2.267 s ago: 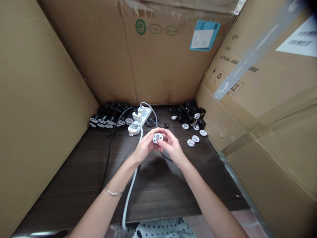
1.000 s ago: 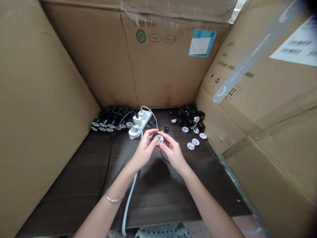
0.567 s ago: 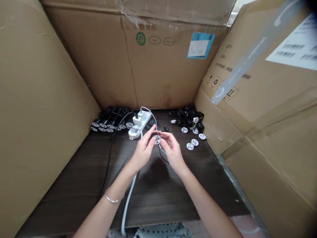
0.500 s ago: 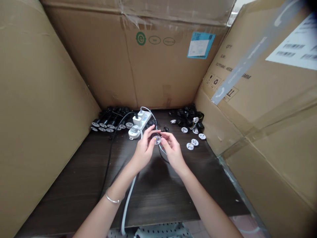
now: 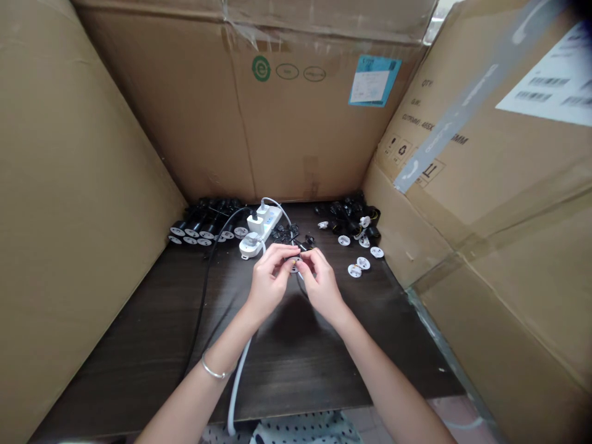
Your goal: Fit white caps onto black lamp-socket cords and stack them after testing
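- Both my left hand (image 5: 269, 285) and right hand (image 5: 322, 285) meet, pinching a small round part (image 5: 295, 266).
- White power strip (image 5: 263, 225) just beyond; carton (image 5: 485, 185) reads "QTY".

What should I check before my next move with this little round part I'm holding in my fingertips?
1. Grip: left hand and right hand both pinch the small round part: ok.
2. Part's face in view: fingers cover most of it: cannot tell.
3. White cable away from the arms: it runs under the left forearm: not ok.
4. Power strip has plugs in it: ok.
5. Loose white discs lie apart from the hands, to the right: ok.
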The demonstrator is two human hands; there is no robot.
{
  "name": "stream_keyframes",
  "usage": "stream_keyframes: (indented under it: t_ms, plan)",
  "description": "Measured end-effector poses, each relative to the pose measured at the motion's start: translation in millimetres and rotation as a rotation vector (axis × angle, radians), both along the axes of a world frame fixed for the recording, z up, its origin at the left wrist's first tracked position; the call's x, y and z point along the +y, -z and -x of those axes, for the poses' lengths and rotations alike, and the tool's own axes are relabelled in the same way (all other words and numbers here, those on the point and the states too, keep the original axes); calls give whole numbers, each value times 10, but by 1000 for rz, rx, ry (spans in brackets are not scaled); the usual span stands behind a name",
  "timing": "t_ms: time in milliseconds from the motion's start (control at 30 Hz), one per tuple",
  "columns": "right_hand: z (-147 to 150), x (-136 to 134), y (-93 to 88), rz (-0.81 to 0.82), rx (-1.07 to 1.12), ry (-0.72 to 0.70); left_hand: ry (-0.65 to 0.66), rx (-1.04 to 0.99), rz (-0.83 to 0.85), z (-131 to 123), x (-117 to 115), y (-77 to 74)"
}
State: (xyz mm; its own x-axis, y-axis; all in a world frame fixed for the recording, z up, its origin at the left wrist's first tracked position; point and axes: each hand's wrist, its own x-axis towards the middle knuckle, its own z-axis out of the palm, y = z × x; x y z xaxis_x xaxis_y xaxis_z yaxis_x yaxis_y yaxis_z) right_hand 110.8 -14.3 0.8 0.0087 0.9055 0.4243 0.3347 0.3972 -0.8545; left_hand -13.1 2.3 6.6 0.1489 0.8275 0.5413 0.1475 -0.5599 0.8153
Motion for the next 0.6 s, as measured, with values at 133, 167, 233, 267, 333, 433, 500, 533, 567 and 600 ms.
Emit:
stream_keyframes:
  t_ms: [133,167,233,267,333,433,500,533,567,600]
  plan:
    - [16,-3,7,-16,2,-12,-10,-23,-1,-4,-27,-33]
    - [17,3,13,-10,21,-20,-1,-23,6,-3,-25,-38]
    - [12,19,32,6,69,-30,26,-19,17,-2,-14,-42]
    - [9,28,43,15,94,-29,41,-17,25,-3,-5,-39]
    - [4,42,70,36,136,-18,65,-47,61,-6,18,-25]
    - [11,54,108,70,175,-10,106,-177,177,-3,63,10]
    - [23,58,126,82,186,-21,90,-236,215,9,94,29]
    - [29,58,131,89,189,-26,72,-237,212,17,108,35]
    - [35,58,133,97,188,-28,51,-227,198,25,119,39]
    - [39,57,132,105,183,-24,39,-213,181,32,126,42]
